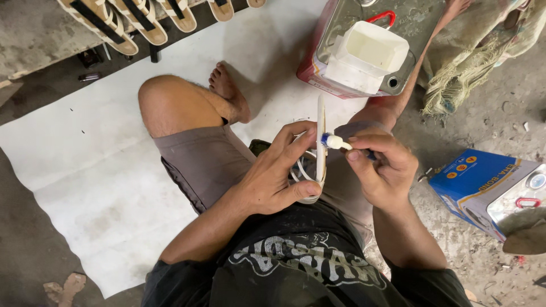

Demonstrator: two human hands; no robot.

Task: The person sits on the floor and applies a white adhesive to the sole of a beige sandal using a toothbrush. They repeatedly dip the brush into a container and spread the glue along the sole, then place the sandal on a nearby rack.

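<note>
White sandal sole [321, 145], held on edge over the lap, pale straps looping out beside the palm. Gripped by the left hand [278, 170], thumb curled under the lower end, fingers pressed along the upper side. Touched at its upper edge by the white tip of a small brush [336, 142], pinched in the closed fingers of the right hand [384, 170], blue band showing just behind the tip. Below, grey shorts and a black printed shirt; one bare knee and foot [230, 94] folded onto a white sheet [85, 170] spread across the concrete floor. Just past the sheet's far right edge, a red-sided metal tin [327, 54] laid flat, an open white container [367, 57] resting on top. Near the right, a blue tin [483, 185] on bare floor. Along the sheet's far left corner, a row of tan sandals [142, 20] with black straps.
</note>
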